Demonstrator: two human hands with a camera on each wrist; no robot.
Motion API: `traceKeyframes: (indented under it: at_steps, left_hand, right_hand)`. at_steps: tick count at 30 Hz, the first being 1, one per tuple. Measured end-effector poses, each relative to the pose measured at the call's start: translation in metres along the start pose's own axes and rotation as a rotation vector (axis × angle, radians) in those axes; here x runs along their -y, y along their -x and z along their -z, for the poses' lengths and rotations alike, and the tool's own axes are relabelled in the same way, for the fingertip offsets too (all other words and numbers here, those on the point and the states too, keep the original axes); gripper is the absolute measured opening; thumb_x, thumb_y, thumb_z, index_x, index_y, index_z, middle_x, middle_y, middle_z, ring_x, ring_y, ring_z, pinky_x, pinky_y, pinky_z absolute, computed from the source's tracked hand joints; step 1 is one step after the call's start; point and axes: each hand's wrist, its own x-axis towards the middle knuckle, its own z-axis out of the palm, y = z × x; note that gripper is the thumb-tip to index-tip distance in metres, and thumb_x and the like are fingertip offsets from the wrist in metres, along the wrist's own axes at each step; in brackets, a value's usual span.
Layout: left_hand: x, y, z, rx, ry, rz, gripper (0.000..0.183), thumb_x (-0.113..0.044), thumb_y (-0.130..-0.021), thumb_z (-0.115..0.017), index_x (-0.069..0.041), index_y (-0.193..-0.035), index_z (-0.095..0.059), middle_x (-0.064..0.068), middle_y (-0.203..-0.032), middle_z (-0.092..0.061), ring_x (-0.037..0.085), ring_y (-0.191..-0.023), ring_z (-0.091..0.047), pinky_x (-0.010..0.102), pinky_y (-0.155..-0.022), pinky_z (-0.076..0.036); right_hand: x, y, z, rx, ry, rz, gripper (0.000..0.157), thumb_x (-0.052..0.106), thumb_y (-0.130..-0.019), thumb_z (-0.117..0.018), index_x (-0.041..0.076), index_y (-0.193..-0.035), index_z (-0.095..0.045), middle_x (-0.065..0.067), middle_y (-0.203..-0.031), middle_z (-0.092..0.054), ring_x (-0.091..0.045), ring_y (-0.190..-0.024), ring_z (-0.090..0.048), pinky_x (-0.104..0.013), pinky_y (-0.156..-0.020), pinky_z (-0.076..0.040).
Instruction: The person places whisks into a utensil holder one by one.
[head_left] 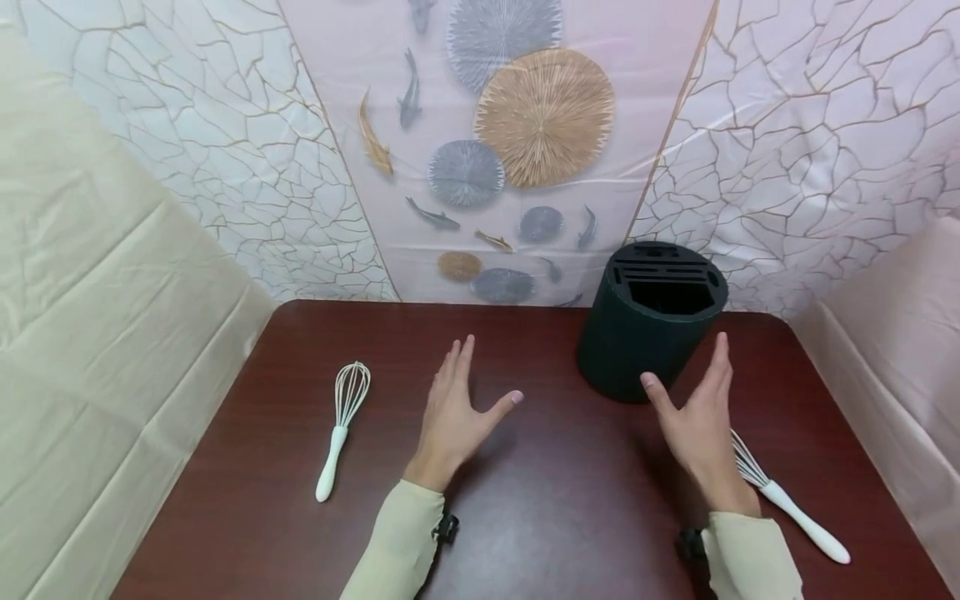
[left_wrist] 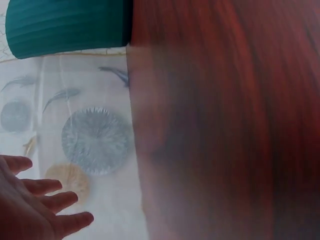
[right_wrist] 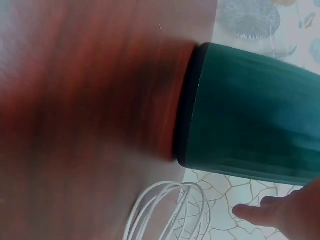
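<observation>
Both hands are held out with fingers straight and thumbs spread, and neither holds anything. The left hand [head_left: 455, 421] is over the middle of the table, between a whisk and the knife block. My right hand [head_left: 697, 421] is just in front of the dark green, round knife block [head_left: 637, 350], its fingertips overlapping the block's lower right side in the head view. Slots and a wider opening show in the block's black top. One white-handled whisk [head_left: 332, 462] lies at the left; another whisk [head_left: 806, 521] lies at the right, its wire end partly hidden behind the right hand.
The dark red-brown table [head_left: 555, 508] has rounded far corners. A patterned cloth backdrop [head_left: 465, 242] with fish and round motifs hangs right behind its far edge. Beige cloth [head_left: 112, 333] drapes along the left side and more along the right.
</observation>
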Motion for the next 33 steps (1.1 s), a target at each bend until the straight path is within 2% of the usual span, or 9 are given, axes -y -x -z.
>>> traceKeyframes:
  at_steps: [2, 6, 8, 11, 14, 17, 20, 26, 33]
  left_hand:
    - [-0.001, -0.001, -0.006, 0.018, 0.096, 0.023, 0.108, -0.082, -0.085, -0.067, -0.041, -0.169, -0.014, 0.001, -0.176, -0.022, 0.030, -0.160, -0.024, 0.062, -0.123, -0.029]
    - [-0.003, -0.002, -0.017, 0.074, 0.287, 0.096, 0.097, -0.076, -0.086, -0.070, -0.044, -0.166, -0.025, -0.005, -0.171, -0.032, 0.025, -0.158, -0.030, 0.060, -0.121, -0.033]
    - [-0.004, -0.003, -0.022, 0.099, 0.388, 0.123, 0.091, -0.070, -0.089, -0.073, -0.040, -0.165, -0.032, -0.002, -0.168, -0.038, 0.026, -0.155, -0.036, 0.057, -0.121, -0.035]
    - [-0.005, -0.006, -0.029, 0.125, 0.556, 0.136, 0.082, -0.057, -0.094, -0.075, -0.028, -0.163, -0.040, 0.010, -0.164, -0.045, 0.034, -0.151, -0.042, 0.057, -0.119, -0.038]
    - [-0.008, -0.011, -0.038, 0.150, 0.710, 0.137, 0.074, -0.046, -0.099, -0.073, -0.019, -0.161, -0.044, 0.019, -0.160, -0.048, 0.039, -0.148, -0.046, 0.054, -0.118, -0.041]
    - [-0.012, -0.016, -0.050, 0.175, 0.827, 0.158, 0.065, -0.042, -0.102, -0.070, -0.019, -0.158, -0.048, 0.020, -0.157, -0.051, 0.035, -0.143, -0.052, 0.053, -0.114, -0.046]
    - [-0.017, -0.019, -0.064, 0.200, 0.914, 0.181, 0.060, -0.040, -0.103, -0.069, -0.020, -0.157, -0.050, 0.019, -0.156, -0.052, 0.029, -0.138, -0.058, 0.054, -0.111, -0.049]
    - [-0.032, -0.028, -0.087, 0.238, 0.999, 0.201, 0.057, -0.039, -0.103, -0.070, -0.022, -0.154, -0.053, 0.018, -0.157, -0.052, 0.023, -0.133, -0.062, 0.054, -0.109, -0.051]
    - [-0.051, -0.044, -0.101, 0.278, 1.141, 0.237, 0.057, -0.043, -0.102, -0.070, -0.026, -0.154, -0.052, 0.016, -0.161, -0.046, 0.021, -0.137, -0.057, 0.056, -0.103, -0.054]
  right_hand:
    - [-0.004, -0.009, 0.002, -0.023, -0.063, -0.007, 0.106, 0.045, -0.100, -0.071, 0.040, -0.168, 0.010, -0.007, -0.177, -0.002, -0.037, -0.160, -0.015, -0.069, -0.122, -0.021]
    - [-0.009, -0.027, 0.008, -0.045, -0.216, 0.025, 0.101, 0.035, -0.101, -0.070, 0.040, -0.168, 0.004, 0.000, -0.177, -0.006, -0.028, -0.160, -0.013, -0.062, -0.126, -0.016]
    - [-0.009, -0.035, 0.012, -0.033, -0.279, 0.046, 0.095, 0.033, -0.103, -0.066, 0.039, -0.169, 0.002, 0.001, -0.176, -0.008, -0.027, -0.161, -0.015, -0.061, -0.127, -0.016]
    - [-0.007, -0.049, 0.018, -0.006, -0.338, 0.074, 0.084, 0.032, -0.107, -0.059, 0.038, -0.169, -0.002, 0.001, -0.176, -0.010, -0.026, -0.160, -0.018, -0.054, -0.129, -0.016]
    - [-0.004, -0.061, 0.023, 0.031, -0.359, 0.107, 0.077, 0.031, -0.109, -0.055, 0.039, -0.169, -0.006, -0.001, -0.176, -0.014, -0.025, -0.159, -0.022, -0.039, -0.129, -0.021]
    - [-0.003, -0.071, 0.026, 0.060, -0.388, 0.133, 0.073, 0.030, -0.110, -0.054, 0.039, -0.168, -0.011, -0.002, -0.175, -0.018, -0.023, -0.154, -0.030, -0.020, -0.119, -0.031]
    - [-0.003, -0.077, 0.027, 0.077, -0.446, 0.152, 0.072, 0.029, -0.109, -0.056, 0.036, -0.169, -0.015, -0.005, -0.173, -0.021, -0.019, -0.147, -0.034, -0.010, -0.106, -0.037]
    - [-0.011, -0.087, 0.027, 0.087, -0.561, 0.184, 0.075, 0.031, -0.106, -0.062, 0.029, -0.168, -0.020, -0.008, -0.170, -0.023, -0.018, -0.144, -0.033, -0.010, -0.106, -0.035]
    - [-0.017, -0.094, 0.022, 0.114, -0.690, 0.208, 0.077, 0.031, -0.105, -0.065, 0.025, -0.168, -0.021, -0.009, -0.163, -0.031, -0.021, -0.142, -0.036, -0.012, -0.104, -0.038]
